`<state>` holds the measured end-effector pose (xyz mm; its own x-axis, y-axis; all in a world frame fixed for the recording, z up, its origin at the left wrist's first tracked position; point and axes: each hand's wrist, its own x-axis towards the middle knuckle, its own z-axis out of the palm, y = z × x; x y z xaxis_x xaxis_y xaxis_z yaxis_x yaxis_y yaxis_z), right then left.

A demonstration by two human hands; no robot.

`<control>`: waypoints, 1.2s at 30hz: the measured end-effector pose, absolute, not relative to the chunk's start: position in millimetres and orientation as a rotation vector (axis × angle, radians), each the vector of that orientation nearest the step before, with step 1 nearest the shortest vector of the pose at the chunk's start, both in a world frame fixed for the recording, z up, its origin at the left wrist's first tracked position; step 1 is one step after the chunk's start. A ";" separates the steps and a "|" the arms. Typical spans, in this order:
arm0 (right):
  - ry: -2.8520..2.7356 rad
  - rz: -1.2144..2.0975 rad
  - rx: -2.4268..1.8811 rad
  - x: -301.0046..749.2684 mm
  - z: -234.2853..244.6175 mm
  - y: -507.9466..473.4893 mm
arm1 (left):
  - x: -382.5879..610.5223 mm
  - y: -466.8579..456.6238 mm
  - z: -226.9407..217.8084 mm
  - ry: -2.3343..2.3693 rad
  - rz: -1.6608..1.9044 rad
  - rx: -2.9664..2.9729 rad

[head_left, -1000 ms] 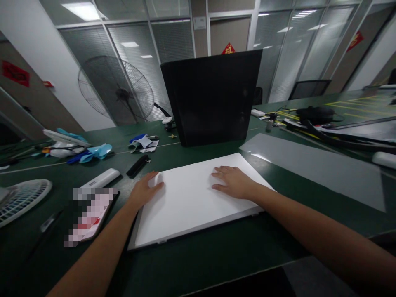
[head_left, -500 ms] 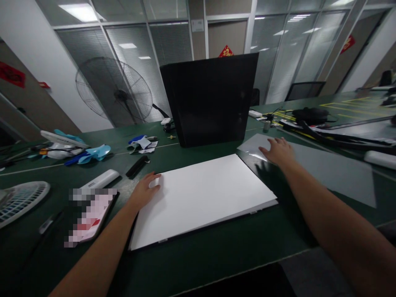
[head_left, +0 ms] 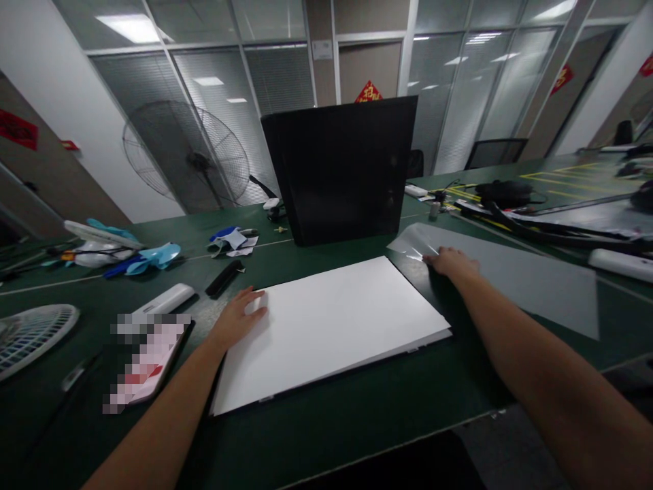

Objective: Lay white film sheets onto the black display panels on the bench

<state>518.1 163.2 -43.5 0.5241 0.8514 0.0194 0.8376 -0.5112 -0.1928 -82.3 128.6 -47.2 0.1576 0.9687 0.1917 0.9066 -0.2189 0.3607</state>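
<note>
Risk watch 1st: the translucent sheet (head_left: 535, 279) is buckling at its far-left corner, just left of the right hand (head_left: 454, 262), so a crease is looking poss. if all the pull is landing on that one spot. It's gleaming there, prob. slick too, so a weak hold could be letting it slip. Dust is another worry: it's lying flat on the green table (head_left: 357, 435) for most of its length, & any drag could be scuffing it or picking up bits.

Btwn the hands, the white sheet (head_left: 331, 327) is lying on a lower layer whose edge is peeking out at the near-right corner. That alignment is looking touchy: a sideways nudge from the left hand (head_left: 237, 320) could be skewing the stack.

Now the hands. Left one is resting at the white sheet's far-left corner, thumb & fingers spreading apart in a loose C, touching but not gripping. Right one is bunching its fingers at the translucent sheet's left end; looks like a pinch, tho the thumb's grip is mostly hiding. The sheet is stretching out to that hand's right. Phone (head_left: 153, 361) is lying left of the left forearm, approx. parallel, well apart from the stack.
</note>
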 end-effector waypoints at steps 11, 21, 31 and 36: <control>-1.647 0.107 -2.468 480.4 -3.7 145.6 | -91.1 135.9 -57.8 1.799 0.583 2.288; -2.251 0.265 -1.902 399.9 13.1 117.0 | -90.2 135.7 -58.9 1.798 0.644 2.281; -2.675 0.339 -1.324 337.5 22.2 73.9 | -84.1 131.4 -52.7 1.810 0.687 2.198; -2.843 0.613 -0.785 306.5 15.5 50.3 | -76.5 126.8 -44.5 1.826 0.747 2.123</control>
